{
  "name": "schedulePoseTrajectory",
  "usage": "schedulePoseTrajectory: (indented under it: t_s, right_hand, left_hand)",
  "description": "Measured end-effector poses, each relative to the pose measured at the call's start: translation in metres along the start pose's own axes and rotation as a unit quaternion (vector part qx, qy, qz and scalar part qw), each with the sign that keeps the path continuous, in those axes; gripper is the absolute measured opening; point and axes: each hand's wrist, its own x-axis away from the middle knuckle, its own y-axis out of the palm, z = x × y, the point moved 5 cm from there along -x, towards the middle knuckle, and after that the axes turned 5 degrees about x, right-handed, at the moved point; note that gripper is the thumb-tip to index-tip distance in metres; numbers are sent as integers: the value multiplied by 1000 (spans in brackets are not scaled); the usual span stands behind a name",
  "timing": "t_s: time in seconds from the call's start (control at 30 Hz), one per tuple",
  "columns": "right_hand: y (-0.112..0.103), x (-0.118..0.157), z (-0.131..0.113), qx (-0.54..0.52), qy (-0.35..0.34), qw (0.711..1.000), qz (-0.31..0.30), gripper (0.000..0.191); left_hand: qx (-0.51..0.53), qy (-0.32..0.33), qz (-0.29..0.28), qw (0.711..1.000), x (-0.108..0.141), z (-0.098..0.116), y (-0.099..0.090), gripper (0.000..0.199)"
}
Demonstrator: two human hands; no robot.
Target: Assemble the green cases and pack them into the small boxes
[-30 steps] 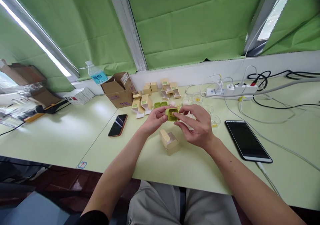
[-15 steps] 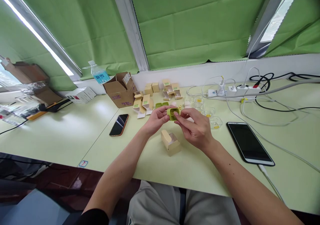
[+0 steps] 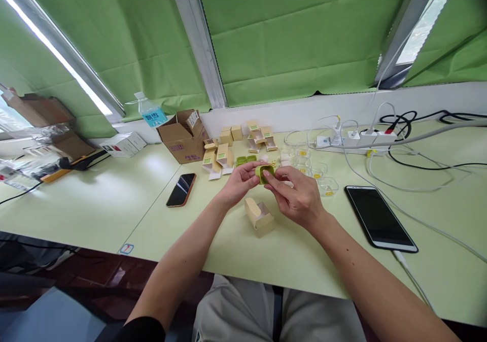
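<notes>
1. Bench: we have a pale yellow-green, flat-topped bench (image 3: 152,230) spanning the work area. All parts below are on it or over it.

2. Carton: we locate the brown, open-flapped cardboard carton (image 3: 186,149) at the far side of the bench, left of both hands and well apart from them.

3. Hands: we find the right hand (image 3: 300,196) and the left hand (image 3: 239,184) facing each other over the middle of the bench, near together, with one part between them.

4. Small box: we note the beige, open-ended cardboard box (image 3: 260,219) on the bench, on the body side of the hands and between the forearms. Its long axis slants from far left to near right. Neither hand appears to touch it.

5. Held part: we identify the olive-green, round-cornered, hollow container, apparently plastic (image 3: 259,175), between the two sets of fingertips. Its opening is turned toward the right hand and partly toward us. Foreshortening prevents us from telling its long axis.

6. Left fingers: we see these closed on the container's left side, thumb on the near face and the other fingers behind.

7. Right fingers: we see the index fingertip at the container's opening, with the thumb just below and a narrow gap between them. We cannot tell whether they pinch anything inside.
</notes>
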Motion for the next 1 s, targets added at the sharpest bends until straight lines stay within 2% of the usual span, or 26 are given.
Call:
schedulePoseTrajectory:
  t_s: [0.13, 0.4, 0.53, 0.63, 0.73, 1.0]
  right_hand:
    - [-1, -1, -1, 2, -10, 1000, 2, 56]
    - [0, 0, -2, 4, -18, 1000, 0, 42]
    - [0, 0, 2, -30, 31, 999, 4, 37]
    - [-5, -3, 7, -80, 84, 992, 38, 35]
    - [-9, -7, 10, -90, 106, 988, 67, 36]
    - [-12, -14, 5, -17, 65, 996, 51, 23]
  left_hand:
    - [-6, 1, -1, 1000, 0, 1, 0, 70]
    - [-9, 1, 3, 1000, -1, 2, 2, 69]
    - [-20, 7, 10, 1000, 0, 6, 2, 71]
    - [-31, 13, 10, 999, 0, 10, 3, 69]
    - [-36, 11, -1, 999, 0, 10, 4, 67]
    - [-41, -10, -33, 999, 2, 10, 12, 66]
